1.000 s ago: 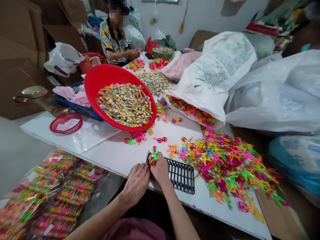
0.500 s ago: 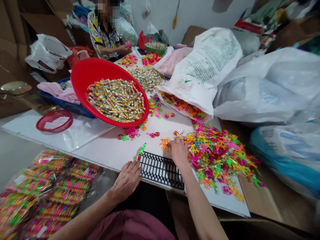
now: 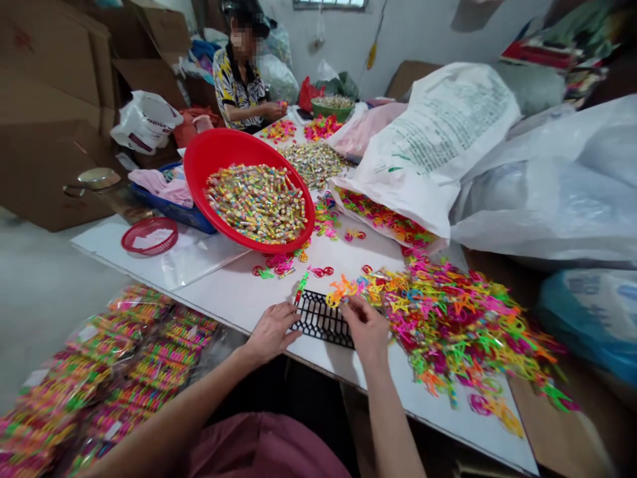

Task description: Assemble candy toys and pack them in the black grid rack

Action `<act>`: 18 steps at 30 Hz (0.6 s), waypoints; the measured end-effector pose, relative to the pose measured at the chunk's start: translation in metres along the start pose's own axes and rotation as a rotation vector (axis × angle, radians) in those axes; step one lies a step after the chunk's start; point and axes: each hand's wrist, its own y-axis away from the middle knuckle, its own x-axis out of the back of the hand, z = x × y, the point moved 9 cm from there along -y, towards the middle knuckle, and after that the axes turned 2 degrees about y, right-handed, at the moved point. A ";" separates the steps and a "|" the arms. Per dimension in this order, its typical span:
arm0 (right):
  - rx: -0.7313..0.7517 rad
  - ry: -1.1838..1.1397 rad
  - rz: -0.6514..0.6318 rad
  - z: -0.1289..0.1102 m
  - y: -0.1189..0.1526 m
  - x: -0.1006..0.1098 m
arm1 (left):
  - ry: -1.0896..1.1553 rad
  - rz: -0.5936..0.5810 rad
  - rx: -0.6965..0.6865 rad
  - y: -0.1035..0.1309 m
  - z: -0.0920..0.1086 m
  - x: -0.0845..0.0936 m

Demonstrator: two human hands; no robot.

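Observation:
A black slotted rack [image 3: 326,320] lies at the table's front edge, with a green and red piece [image 3: 301,288] standing at its upper left corner. My left hand [image 3: 273,332] is closed on the rack's left end, fingertips at its edge. Above the rack's right part, my right hand [image 3: 365,325] pinches several small plastic pieces [image 3: 343,290], orange, yellow and pink. To the right of that hand spreads a heap of bright plastic pieces [image 3: 448,312].
A tilted red basin [image 3: 199,162] holds small wrapped tubes. An open white sack [image 3: 423,139] lies behind the heap. Packed colourful bags [image 3: 144,372] are at lower left, a red basket [image 3: 149,249] at left. Across the table sits a person [image 3: 241,86].
My right hand has lifted from the table and now holds colourful pieces over the rack. The view has shifted left, while my left hand remains at the rack.

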 end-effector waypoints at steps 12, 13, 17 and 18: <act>-0.272 -0.706 -0.070 0.007 0.028 -0.023 | 0.216 0.121 0.237 -0.063 -0.047 -0.009; -0.265 -0.738 -0.077 0.003 0.029 -0.024 | 0.208 0.116 0.231 -0.062 -0.047 -0.010; -0.344 -0.807 -0.173 0.006 0.038 -0.042 | 0.198 0.081 0.201 -0.061 -0.046 -0.012; -0.368 -0.803 -0.207 0.008 0.042 -0.047 | 0.199 0.072 0.194 -0.061 -0.046 -0.012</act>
